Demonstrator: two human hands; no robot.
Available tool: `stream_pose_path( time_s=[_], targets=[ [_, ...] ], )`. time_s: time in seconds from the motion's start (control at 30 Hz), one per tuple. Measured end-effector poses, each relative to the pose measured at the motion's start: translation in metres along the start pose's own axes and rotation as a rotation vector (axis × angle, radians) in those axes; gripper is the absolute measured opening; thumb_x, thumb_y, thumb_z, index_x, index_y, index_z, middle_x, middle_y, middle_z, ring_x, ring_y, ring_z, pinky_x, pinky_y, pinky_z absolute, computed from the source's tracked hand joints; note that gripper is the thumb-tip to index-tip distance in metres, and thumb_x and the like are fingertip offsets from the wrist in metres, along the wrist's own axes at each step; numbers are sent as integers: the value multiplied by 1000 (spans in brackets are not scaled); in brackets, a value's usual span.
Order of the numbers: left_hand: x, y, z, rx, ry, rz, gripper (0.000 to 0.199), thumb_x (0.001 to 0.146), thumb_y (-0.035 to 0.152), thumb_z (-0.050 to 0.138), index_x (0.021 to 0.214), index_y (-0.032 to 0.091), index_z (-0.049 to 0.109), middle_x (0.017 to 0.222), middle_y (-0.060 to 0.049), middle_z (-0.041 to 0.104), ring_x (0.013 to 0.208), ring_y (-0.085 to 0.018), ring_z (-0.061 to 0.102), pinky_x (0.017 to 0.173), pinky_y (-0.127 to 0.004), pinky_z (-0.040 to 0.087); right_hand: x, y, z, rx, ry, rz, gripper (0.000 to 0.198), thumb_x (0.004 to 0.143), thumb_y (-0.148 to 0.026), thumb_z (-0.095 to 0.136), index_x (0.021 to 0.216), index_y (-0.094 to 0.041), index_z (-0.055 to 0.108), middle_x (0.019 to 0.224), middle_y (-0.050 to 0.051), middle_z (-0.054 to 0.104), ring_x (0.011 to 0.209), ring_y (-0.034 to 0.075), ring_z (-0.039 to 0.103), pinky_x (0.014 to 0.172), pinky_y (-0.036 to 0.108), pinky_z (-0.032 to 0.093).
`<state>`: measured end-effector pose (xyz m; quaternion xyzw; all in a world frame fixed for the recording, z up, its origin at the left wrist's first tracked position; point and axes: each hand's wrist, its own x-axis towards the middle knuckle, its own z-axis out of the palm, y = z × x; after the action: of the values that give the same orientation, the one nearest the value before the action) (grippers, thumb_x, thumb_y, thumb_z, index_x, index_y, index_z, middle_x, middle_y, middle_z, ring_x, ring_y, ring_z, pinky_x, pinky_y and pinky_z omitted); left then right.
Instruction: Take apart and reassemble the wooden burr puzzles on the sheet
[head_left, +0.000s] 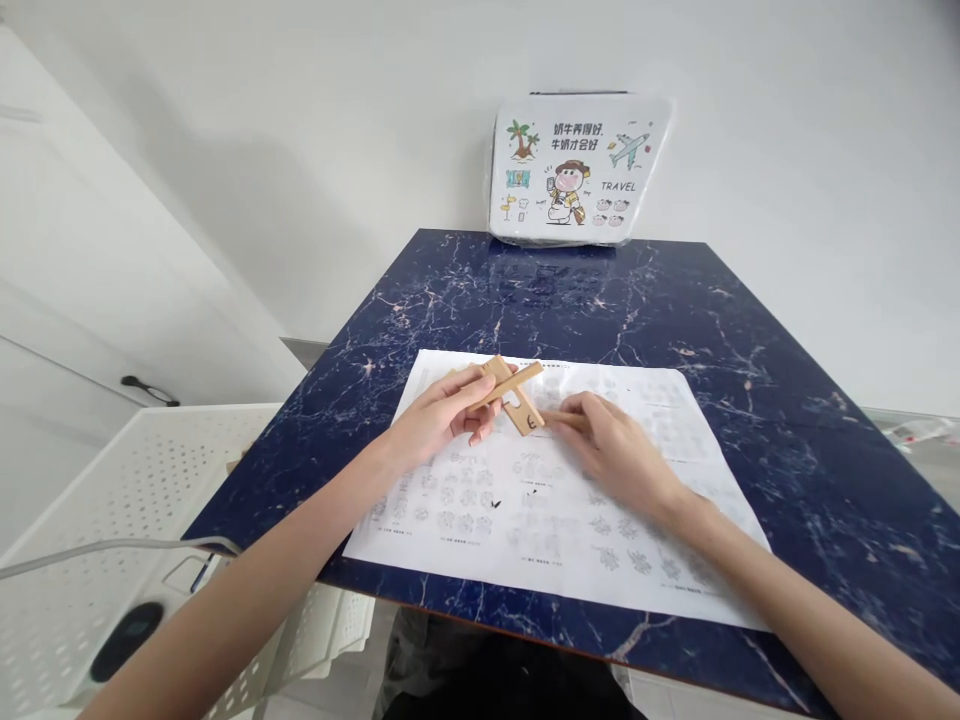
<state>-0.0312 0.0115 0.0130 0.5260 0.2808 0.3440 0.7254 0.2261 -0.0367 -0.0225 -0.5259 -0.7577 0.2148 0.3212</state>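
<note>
My left hand (448, 408) is closed around two crossed wooden puzzle pieces, its thumb lying on top. The lower wooden piece (525, 415) is notched and carries a dark mark like a numeral 3 near its end. Across it lies a second wooden bar (529, 374), pointing up to the right. To the right, my right hand (604, 440) pinches another wooden stick (564, 418), whose left tip reaches the marked end of the lower piece; I cannot tell whether they touch. Beneath both hands is a printed sheet of paper (480, 545) with rows of small diagrams.
The sheet rests on a dark blue marbled table (570, 310). At its far edge, a white case with cartoon prints (577, 175) leans against the wall. White perforated shelving (90, 500) stands left of the table, with a grey cable (120, 545) crossing over it.
</note>
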Motion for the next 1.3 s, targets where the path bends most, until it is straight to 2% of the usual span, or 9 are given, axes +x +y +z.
stream_pose_path(
  time_s=[0.17, 0.3, 0.4, 0.63, 0.83, 0.93, 1.03, 1.17, 1.3],
  targets=[
    [0, -3, 3, 21, -33, -72, 29, 103, 42, 65, 109, 15, 73, 72, 3, 46, 57, -8, 44, 54, -24, 40, 4, -7, -16, 429, 73, 226, 35, 108, -56, 49, 98, -24, 56, 73, 0, 60, 62, 16, 51, 61, 33, 41],
    [0, -3, 9, 23, -4, -92, 27, 104, 41, 63, 100, 15, 70, 70, 4, 42, 57, -9, 42, 52, -24, 37, 7, -13, -20, 836, 34, 253, 37, 107, -58, 52, 100, -22, 61, 79, 0, 55, 62, 14, 45, 57, 31, 39],
    [0, -1, 11, 29, 6, -55, 28, 105, 42, 60, 96, 16, 66, 71, 3, 46, 55, -8, 47, 52, -24, 39, 7, -15, -20, 965, -6, 265, 34, 106, -55, 55, 99, -23, 62, 82, 1, 56, 62, 13, 44, 57, 31, 38],
    [1, -5, 8, 79, 28, 1, 26, 108, 41, 54, 100, 17, 60, 79, -2, 66, 51, -10, 60, 48, -24, 47, 0, -19, -14, 1064, -157, 225, 36, 108, -52, 51, 86, -24, 55, 69, -1, 53, 58, 14, 39, 57, 32, 34],
    [1, -10, 9, 132, 58, -38, 31, 107, 47, 52, 110, 17, 55, 83, -7, 77, 51, -16, 70, 50, -27, 54, -5, -23, -6, 1074, -261, 197, 33, 108, -56, 51, 93, -26, 53, 72, -2, 56, 59, 15, 44, 58, 31, 36],
    [-1, -9, 10, 156, -19, -56, 33, 107, 48, 52, 113, 16, 55, 89, -11, 79, 57, -18, 73, 55, -30, 57, -6, -26, -6, 1085, -286, 188, 33, 107, -58, 51, 98, -27, 55, 78, 0, 58, 61, 15, 47, 57, 31, 38],
    [-4, -5, 11, 159, -126, -74, 30, 107, 45, 52, 110, 15, 58, 95, -14, 79, 65, -19, 74, 63, -33, 59, -5, -27, -9, 1055, -248, 220, 35, 106, -60, 51, 95, -27, 54, 75, 0, 55, 61, 16, 47, 56, 32, 39],
    [-6, -1, 11, 228, -204, -103, 23, 99, 37, 66, 97, 14, 67, 89, -8, 74, 70, -16, 67, 64, -29, 54, -2, -25, -13, 1028, -127, 252, 36, 105, -61, 51, 92, -27, 50, 74, -2, 50, 58, 16, 44, 55, 31, 37],
    [-3, -3, 11, 194, -147, -34, 21, 96, 36, 71, 97, 15, 72, 84, -3, 66, 65, -11, 58, 59, -26, 49, 0, -24, -14, 995, 24, 197, 35, 105, -59, 52, 92, -27, 54, 72, -3, 49, 57, 15, 41, 55, 31, 36]
  ],
)
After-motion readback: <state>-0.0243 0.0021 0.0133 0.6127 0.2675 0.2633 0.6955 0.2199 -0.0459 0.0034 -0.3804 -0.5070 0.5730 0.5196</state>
